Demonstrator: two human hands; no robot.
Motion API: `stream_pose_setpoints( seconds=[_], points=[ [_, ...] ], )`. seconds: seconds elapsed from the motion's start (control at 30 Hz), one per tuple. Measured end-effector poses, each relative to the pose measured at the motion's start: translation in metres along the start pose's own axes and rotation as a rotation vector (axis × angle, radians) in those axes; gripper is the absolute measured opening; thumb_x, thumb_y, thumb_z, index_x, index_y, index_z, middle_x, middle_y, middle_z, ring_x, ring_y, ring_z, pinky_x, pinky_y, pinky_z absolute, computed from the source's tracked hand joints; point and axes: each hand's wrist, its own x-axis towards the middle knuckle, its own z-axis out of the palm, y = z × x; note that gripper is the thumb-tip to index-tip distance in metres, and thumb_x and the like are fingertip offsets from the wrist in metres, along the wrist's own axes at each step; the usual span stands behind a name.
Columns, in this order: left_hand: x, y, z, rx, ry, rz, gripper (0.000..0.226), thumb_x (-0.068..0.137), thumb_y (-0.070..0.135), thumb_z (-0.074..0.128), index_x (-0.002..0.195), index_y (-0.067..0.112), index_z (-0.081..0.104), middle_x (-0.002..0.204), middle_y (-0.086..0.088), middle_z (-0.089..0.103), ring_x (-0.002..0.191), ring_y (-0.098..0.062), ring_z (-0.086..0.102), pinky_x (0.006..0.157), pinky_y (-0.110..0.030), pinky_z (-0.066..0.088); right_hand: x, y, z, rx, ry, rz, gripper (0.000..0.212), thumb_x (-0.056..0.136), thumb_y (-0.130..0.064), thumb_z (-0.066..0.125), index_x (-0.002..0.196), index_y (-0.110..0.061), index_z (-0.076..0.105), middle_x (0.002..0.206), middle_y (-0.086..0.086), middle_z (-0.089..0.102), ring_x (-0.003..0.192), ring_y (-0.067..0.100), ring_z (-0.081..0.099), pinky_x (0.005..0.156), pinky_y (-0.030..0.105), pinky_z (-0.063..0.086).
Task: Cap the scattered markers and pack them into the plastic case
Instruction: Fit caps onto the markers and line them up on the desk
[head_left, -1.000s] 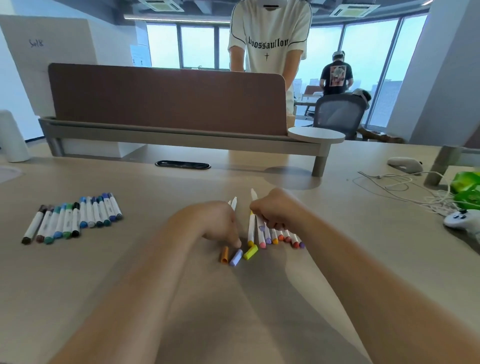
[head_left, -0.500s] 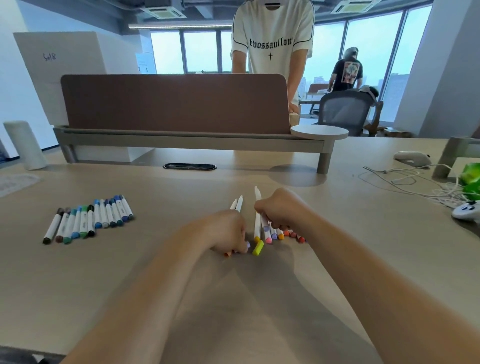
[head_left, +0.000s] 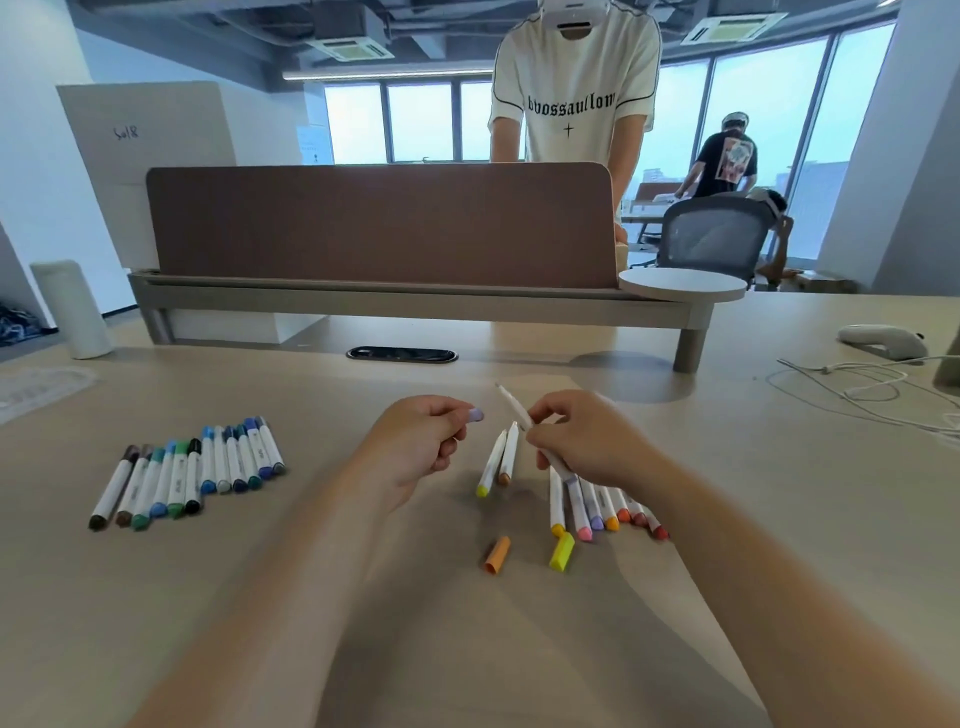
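Note:
My left hand (head_left: 415, 441) pinches a lilac cap (head_left: 475, 414) above the desk. My right hand (head_left: 587, 436) grips an uncapped white marker (head_left: 511, 408), its tip pointing up and left toward the cap. Between my hands lie two uncapped markers (head_left: 500, 460), one with a yellow end, one with an orange end. An orange cap (head_left: 497, 555) and a yellow cap (head_left: 562, 552) lie loose in front of them. A row of warm-coloured markers (head_left: 597, 506) lies under my right wrist. A row of capped blue, green and dark markers (head_left: 192, 470) lies at the left.
A brown divider panel (head_left: 379, 223) on a grey rail crosses the desk behind the markers. A person in a white shirt (head_left: 571, 104) stands beyond it. White cables (head_left: 857, 389) and a white device (head_left: 883, 340) lie at the right; a white cylinder (head_left: 72, 312) stands far left.
Both hands have lifted off the desk. My left hand picked up the lilac cap; my right hand raised one white marker from the pile. The orange and yellow caps stayed on the desk.

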Motion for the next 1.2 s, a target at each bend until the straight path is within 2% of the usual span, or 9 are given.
stream_pose_setpoints(
  seconds=[0.1, 0.43, 0.57, 0.7, 0.87, 0.97, 1.07, 1.13, 1.2],
  points=[
    [0.004, -0.006, -0.002, -0.046, 0.006, 0.016, 0.014, 0.094, 0.01, 0.061, 0.098, 0.004, 0.073, 0.068, -0.003, 0.048, 0.053, -0.011, 0.037, 0.047, -0.02, 0.031, 0.002, 0.003, 0.004, -0.038, -0.05, -0.036, 0.014, 0.093, -0.04, 0.061, 0.089, -0.03, 0.068, 0.066, -0.005, 0.072, 0.056, 0.014, 0.06, 0.069, 0.04, 0.058],
    [0.0, -0.007, -0.005, -0.013, -0.038, 0.068, 0.015, 0.095, 0.011, 0.061, 0.093, 0.01, 0.076, 0.067, -0.001, 0.05, 0.059, -0.013, 0.038, 0.051, -0.023, 0.033, -0.002, 0.004, 0.009, -0.102, -0.061, -0.051, 0.015, 0.092, -0.045, 0.062, 0.087, -0.031, 0.067, 0.062, -0.008, 0.07, 0.059, 0.013, 0.06, 0.07, 0.034, 0.056],
    [-0.003, -0.006, -0.006, 0.113, -0.063, 0.116, 0.017, 0.094, 0.011, 0.061, 0.091, 0.017, 0.076, 0.063, 0.003, 0.052, 0.059, -0.012, 0.038, 0.052, -0.023, 0.033, -0.001, 0.005, 0.008, -0.157, -0.06, -0.042, 0.019, 0.091, -0.046, 0.062, 0.078, -0.034, 0.066, 0.06, -0.008, 0.069, 0.059, 0.015, 0.059, 0.071, 0.037, 0.057],
    [-0.009, -0.003, -0.004, 0.356, -0.114, 0.182, 0.02, 0.097, 0.013, 0.057, 0.092, 0.021, 0.075, 0.065, 0.006, 0.054, 0.058, -0.01, 0.042, 0.053, -0.021, 0.035, -0.001, 0.004, 0.009, -0.235, -0.093, -0.057, 0.019, 0.091, -0.048, 0.061, 0.077, -0.037, 0.066, 0.063, -0.005, 0.071, 0.057, 0.014, 0.058, 0.07, 0.039, 0.057],
    [-0.011, -0.001, -0.002, 0.296, -0.149, 0.183, 0.021, 0.097, 0.007, 0.054, 0.09, 0.013, 0.073, 0.063, -0.002, 0.053, 0.06, -0.017, 0.04, 0.052, -0.022, 0.034, -0.006, -0.003, 0.008, -0.267, -0.115, -0.082, 0.032, 0.095, -0.044, 0.056, 0.079, -0.021, 0.072, 0.065, -0.002, 0.07, 0.056, 0.014, 0.055, 0.069, 0.036, 0.056],
    [-0.013, -0.001, -0.001, 0.296, -0.173, 0.182, 0.02, 0.098, 0.006, 0.052, 0.092, 0.008, 0.071, 0.063, -0.003, 0.053, 0.056, -0.015, 0.038, 0.049, -0.02, 0.034, -0.007, -0.003, 0.007, -0.243, -0.131, -0.091, 0.029, 0.096, -0.041, 0.057, 0.081, -0.022, 0.073, 0.062, -0.004, 0.069, 0.056, 0.014, 0.055, 0.072, 0.035, 0.056],
    [-0.015, 0.002, 0.003, 0.317, -0.148, 0.192, 0.021, 0.099, 0.01, 0.052, 0.094, 0.014, 0.072, 0.064, -0.001, 0.056, 0.057, -0.014, 0.042, 0.051, -0.022, 0.037, -0.01, -0.002, 0.007, -0.21, -0.13, -0.063, 0.03, 0.096, -0.041, 0.056, 0.08, -0.022, 0.073, 0.063, -0.005, 0.07, 0.055, 0.011, 0.053, 0.067, 0.032, 0.054],
    [-0.014, 0.002, 0.006, 0.341, -0.074, 0.213, 0.017, 0.099, 0.017, 0.053, 0.102, 0.022, 0.069, 0.072, 0.003, 0.064, 0.061, -0.013, 0.05, 0.058, -0.025, 0.044, -0.012, -0.006, 0.004, -0.187, -0.12, -0.005, 0.036, 0.096, -0.041, 0.055, 0.081, -0.015, 0.073, 0.065, -0.002, 0.072, 0.051, 0.008, 0.05, 0.058, 0.023, 0.046],
    [-0.013, 0.002, 0.006, 0.382, 0.011, 0.207, 0.015, 0.099, 0.024, 0.053, 0.111, 0.028, 0.061, 0.081, 0.004, 0.069, 0.067, -0.011, 0.056, 0.065, -0.028, 0.048, -0.011, -0.006, 0.004, -0.2, -0.081, 0.054, 0.044, 0.097, -0.04, 0.053, 0.083, -0.005, 0.074, 0.07, 0.005, 0.073, 0.054, 0.011, 0.052, 0.059, 0.019, 0.042]
  ],
)
